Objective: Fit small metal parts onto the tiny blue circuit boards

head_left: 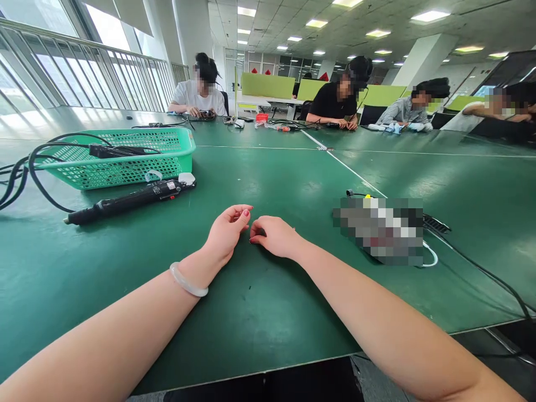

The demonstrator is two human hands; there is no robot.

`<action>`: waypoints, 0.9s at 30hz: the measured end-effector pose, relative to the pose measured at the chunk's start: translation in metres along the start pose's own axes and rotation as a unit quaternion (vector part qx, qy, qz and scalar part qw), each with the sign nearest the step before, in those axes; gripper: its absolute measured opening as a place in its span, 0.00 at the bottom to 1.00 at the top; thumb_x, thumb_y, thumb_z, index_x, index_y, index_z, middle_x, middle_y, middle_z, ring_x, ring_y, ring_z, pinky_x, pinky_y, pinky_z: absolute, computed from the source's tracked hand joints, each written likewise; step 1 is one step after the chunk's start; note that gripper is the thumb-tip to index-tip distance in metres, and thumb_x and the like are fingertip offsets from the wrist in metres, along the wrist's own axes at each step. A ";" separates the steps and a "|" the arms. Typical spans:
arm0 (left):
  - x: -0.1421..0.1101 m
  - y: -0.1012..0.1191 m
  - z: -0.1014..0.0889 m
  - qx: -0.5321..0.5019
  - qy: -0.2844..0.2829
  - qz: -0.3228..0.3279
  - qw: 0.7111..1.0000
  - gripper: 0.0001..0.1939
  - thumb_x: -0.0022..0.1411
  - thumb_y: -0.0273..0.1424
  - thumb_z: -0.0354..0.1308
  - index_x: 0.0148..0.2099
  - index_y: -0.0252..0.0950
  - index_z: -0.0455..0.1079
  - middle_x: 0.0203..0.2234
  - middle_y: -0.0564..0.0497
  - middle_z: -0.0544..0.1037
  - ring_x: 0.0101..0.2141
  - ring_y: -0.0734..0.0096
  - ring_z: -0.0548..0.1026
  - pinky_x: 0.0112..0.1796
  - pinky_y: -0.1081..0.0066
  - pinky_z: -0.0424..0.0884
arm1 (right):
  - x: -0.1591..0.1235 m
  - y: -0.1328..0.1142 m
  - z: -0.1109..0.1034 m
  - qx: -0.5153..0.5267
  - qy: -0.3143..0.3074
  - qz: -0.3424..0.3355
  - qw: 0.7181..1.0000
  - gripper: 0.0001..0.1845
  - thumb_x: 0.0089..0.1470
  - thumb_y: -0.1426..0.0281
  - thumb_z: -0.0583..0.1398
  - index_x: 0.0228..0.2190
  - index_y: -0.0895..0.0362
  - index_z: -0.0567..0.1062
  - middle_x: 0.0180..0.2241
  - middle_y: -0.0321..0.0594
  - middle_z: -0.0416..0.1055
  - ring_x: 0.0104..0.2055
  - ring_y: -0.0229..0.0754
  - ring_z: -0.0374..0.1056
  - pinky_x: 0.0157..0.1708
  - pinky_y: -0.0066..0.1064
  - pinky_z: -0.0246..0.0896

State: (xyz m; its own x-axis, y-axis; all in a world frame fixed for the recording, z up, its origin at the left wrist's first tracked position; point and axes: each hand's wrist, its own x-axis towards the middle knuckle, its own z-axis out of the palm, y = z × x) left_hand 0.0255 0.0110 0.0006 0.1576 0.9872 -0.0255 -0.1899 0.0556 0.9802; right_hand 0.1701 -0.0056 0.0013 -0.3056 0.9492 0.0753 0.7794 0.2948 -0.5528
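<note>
My left hand (230, 231), with a pale bangle (188, 281) on its wrist, rests over the green table just left of my right hand. Its thumb lies against the curled fingers. My right hand (274, 235) is turned toward it, thumb and forefinger bent together in a pinch. Only a narrow gap separates the two hands. Whatever is between the fingers, if anything, is hidden or too small to make out. To the left, apart from both hands, a black electric screwdriver (129, 201) lies on the table.
Behind the screwdriver stands a green plastic basket (138, 174) holding a black device and cables (29, 162). A blurred-out object (379, 231) with cords lies at right. Several people sit across the table (268, 318), handling small items. The table's front edge runs below my arms.
</note>
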 end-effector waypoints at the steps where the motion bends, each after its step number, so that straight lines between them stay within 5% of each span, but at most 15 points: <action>1: 0.000 0.000 0.000 -0.004 -0.003 0.002 1.000 0.11 0.50 0.36 0.65 0.36 0.36 0.73 0.30 0.53 0.71 0.33 0.75 0.68 0.38 0.71 0.65 | -0.001 0.001 -0.001 0.010 0.002 0.000 1.000 0.04 0.51 0.70 0.62 0.25 0.55 0.74 0.30 0.35 0.70 0.32 0.36 0.63 0.32 0.28 0.54; 9: -0.001 -0.001 0.000 0.006 -0.003 -0.011 1.000 0.10 0.53 0.34 0.63 0.36 0.34 0.73 0.32 0.51 0.73 0.30 0.77 0.69 0.38 0.70 0.67 | -0.006 0.001 -0.001 0.154 0.020 0.034 0.987 0.02 0.46 0.74 0.63 0.24 0.55 0.75 0.26 0.33 0.74 0.31 0.36 0.67 0.36 0.29 0.59; 16: -0.001 0.000 0.000 0.013 0.006 -0.027 1.000 0.10 0.59 0.30 0.57 0.43 0.33 0.74 0.28 0.52 0.73 0.26 0.79 0.69 0.35 0.71 0.68 | -0.008 0.003 -0.003 0.173 0.034 0.053 0.983 0.08 0.50 0.67 0.59 0.25 0.55 0.77 0.23 0.34 0.73 0.24 0.34 0.65 0.28 0.29 0.60; 27: -0.003 0.003 0.002 0.025 0.009 -0.041 0.999 0.12 0.58 0.21 0.54 0.43 0.31 0.74 0.32 0.49 0.77 0.31 0.77 0.75 0.46 0.67 0.71 | -0.007 0.007 -0.002 0.213 0.087 0.067 0.971 0.10 0.51 0.77 0.56 0.32 0.57 0.78 0.27 0.37 0.74 0.27 0.34 0.69 0.32 0.28 0.67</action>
State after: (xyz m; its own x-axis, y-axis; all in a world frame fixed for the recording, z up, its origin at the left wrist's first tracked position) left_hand 0.0266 0.0081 0.0044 0.1536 0.9821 -0.1093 -0.1278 0.1295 0.9833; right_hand 0.1784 -0.0096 -0.0014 -0.0903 0.9911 0.0978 0.4974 0.1300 -0.8577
